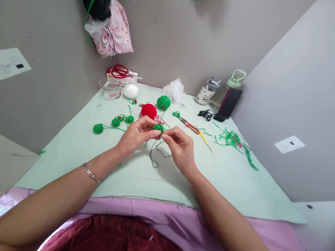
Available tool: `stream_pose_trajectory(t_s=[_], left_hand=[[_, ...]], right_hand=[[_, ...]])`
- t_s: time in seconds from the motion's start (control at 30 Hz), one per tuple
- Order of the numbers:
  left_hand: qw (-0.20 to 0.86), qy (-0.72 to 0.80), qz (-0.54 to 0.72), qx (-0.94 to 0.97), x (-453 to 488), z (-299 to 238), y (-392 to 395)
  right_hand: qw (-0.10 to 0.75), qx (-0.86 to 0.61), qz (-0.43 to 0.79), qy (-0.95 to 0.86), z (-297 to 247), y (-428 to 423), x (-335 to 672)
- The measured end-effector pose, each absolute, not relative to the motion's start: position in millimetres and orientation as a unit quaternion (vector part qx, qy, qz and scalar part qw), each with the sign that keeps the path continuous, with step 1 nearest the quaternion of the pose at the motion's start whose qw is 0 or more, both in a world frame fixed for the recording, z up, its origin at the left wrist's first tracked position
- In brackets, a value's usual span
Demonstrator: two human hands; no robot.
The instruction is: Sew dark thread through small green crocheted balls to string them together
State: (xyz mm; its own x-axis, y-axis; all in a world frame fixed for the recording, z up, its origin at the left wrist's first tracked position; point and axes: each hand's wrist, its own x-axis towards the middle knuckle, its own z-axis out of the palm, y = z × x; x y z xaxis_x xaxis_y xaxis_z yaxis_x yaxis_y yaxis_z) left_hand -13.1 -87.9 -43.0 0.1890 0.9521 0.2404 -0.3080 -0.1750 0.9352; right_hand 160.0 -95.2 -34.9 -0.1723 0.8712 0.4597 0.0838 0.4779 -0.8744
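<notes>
Between the fingertips of my left hand (136, 136) is a small green crocheted ball (157, 127). My right hand (181, 148) pinches at its near right edge, where a dark thread (153, 165) comes out and hangs in loops above the cloth. Whether a needle sits in the right fingertips is too small to tell. Just behind my left hand lies a red yarn ball (148, 111). Farther back is a green yarn ball (163, 102). Left of my hands, small green crocheted balls (97, 128) lie joined by strands.
Orange-handled snips (192, 127) and a yellow-handled crochet hook (204, 140) lie right of my hands. Green yarn scraps (231, 138) are farther right. Along the back stand a plastic tub (111, 91), white yarn (130, 91), white stuffing (174, 90), a pen cup (205, 94), a bottle (219, 95) and a phone (230, 103).
</notes>
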Motion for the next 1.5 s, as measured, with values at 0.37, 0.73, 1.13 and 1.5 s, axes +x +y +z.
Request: stream_pose_trajectory(t_s=[0.37, 0.73, 1.13, 1.5], left_hand=[[0.555, 0.298, 0.588, 0.508, -12.6, -43.8, -87.7], [0.533, 0.33, 0.577, 0.523, -11.8, -47.3, -88.4], [0.413, 0.36, 0.567, 0.616, -11.4, -53.8, -87.8], [0.341, 0.387, 0.519, 0.682, -11.1, -54.8, -89.5]], right_hand=[[0.515, -0.363, 0.384, -0.676, -33.2, -95.1, 161.1], [0.488, -0.391, 0.471, -0.622, -35.1, -93.8, 158.9], [0.476, -0.378, 0.555, -0.568, -32.8, -87.8, 162.9], [0.424, -0.442, 0.147, -0.777, -31.1, -92.8, 163.2]])
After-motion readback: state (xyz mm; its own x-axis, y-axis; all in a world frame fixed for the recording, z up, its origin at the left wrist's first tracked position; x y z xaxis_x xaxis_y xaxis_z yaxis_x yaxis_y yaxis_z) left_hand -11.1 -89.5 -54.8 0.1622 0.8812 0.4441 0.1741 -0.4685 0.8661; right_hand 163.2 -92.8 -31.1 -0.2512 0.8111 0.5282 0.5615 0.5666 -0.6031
